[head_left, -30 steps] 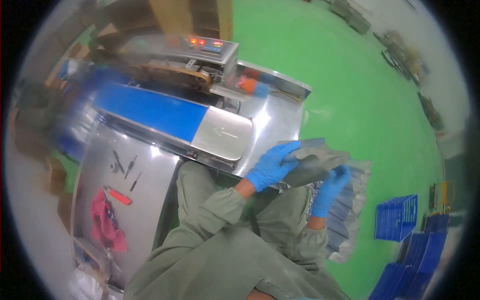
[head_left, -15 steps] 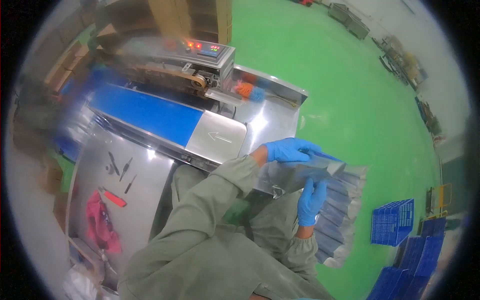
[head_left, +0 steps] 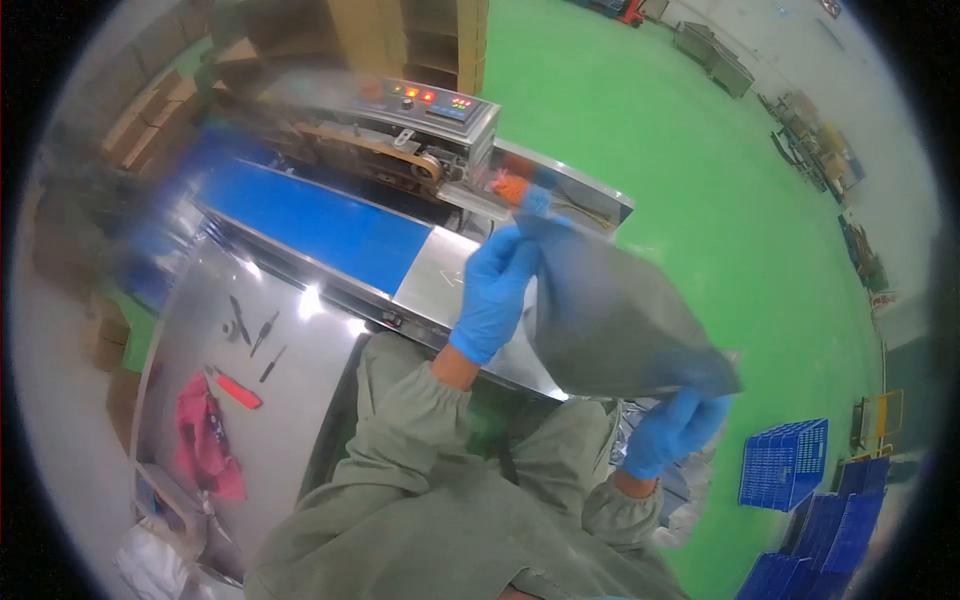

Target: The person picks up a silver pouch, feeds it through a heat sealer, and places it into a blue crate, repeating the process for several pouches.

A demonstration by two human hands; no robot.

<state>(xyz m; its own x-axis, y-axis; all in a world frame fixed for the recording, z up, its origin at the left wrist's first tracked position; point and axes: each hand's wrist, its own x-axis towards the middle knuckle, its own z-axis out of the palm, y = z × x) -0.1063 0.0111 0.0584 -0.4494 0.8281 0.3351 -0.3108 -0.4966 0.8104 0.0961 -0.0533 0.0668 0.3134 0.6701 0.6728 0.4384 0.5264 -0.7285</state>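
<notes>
A grey foil bag (head_left: 610, 310) is stretched between my two blue-gloved hands, slightly blurred by motion. My left hand (head_left: 495, 290) pinches its upper left corner, above the metal end plate (head_left: 435, 280) of a blue conveyor belt (head_left: 320, 220). At the bag's lower right corner, my right hand (head_left: 675, 432) grips the edge. Under and beside that hand, more silver foil bags (head_left: 690, 490) lie stacked by my leg, partly hidden. Behind the belt stands a band sealer (head_left: 450, 115) with lit red displays.
On the steel table (head_left: 310, 400) at left lie a red-handled cutter (head_left: 238, 392), several thin tools and a pink cloth (head_left: 205, 435). An orange and blue brush (head_left: 520, 192) rests on the steel tray behind. Blue crates (head_left: 785, 465) stand on the green floor at right.
The foil bag has come up off the stack and moved left, opening out flat between my hands. My left hand moved left toward the conveyor end; my right hand shifted right and down.
</notes>
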